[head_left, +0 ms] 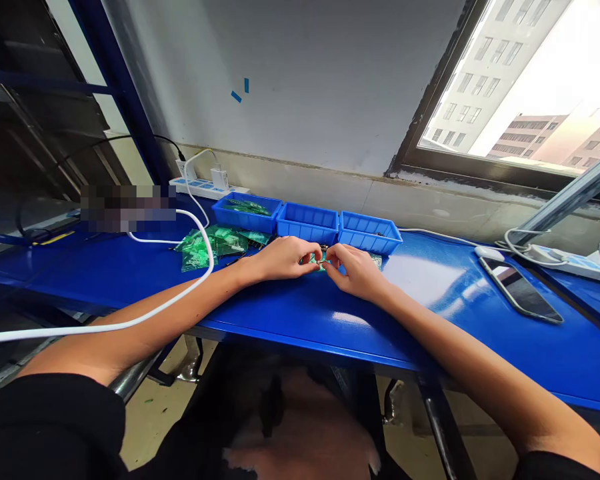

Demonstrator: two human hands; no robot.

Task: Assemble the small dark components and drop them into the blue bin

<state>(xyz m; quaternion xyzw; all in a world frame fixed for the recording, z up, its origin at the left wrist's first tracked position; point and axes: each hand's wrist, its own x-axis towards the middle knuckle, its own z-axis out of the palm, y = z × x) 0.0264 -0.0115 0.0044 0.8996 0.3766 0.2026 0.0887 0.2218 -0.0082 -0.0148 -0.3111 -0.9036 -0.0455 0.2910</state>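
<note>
My left hand (287, 258) is closed in a pinch over the blue table, its fingertips facing those of my right hand (359, 272). My right hand is pinched as well. Between the two sets of fingertips is a small metallic-looking part (321, 263), too small to name. A bit of green shows under and behind the fingers. Just behind the hands stand three blue bins: the left bin (247, 222) holds green boards, the middle bin (307, 231) is partly hidden low down, and the right bin (370, 239) has a few dark small pieces.
Green plastic-looking packets (195, 252) lie left of my hands. A white cable (211, 250) arches over my left forearm. A power strip (200, 189) sits by the wall. At right are a phone (523, 291), a small white case (489, 253) and another power strip (580, 263).
</note>
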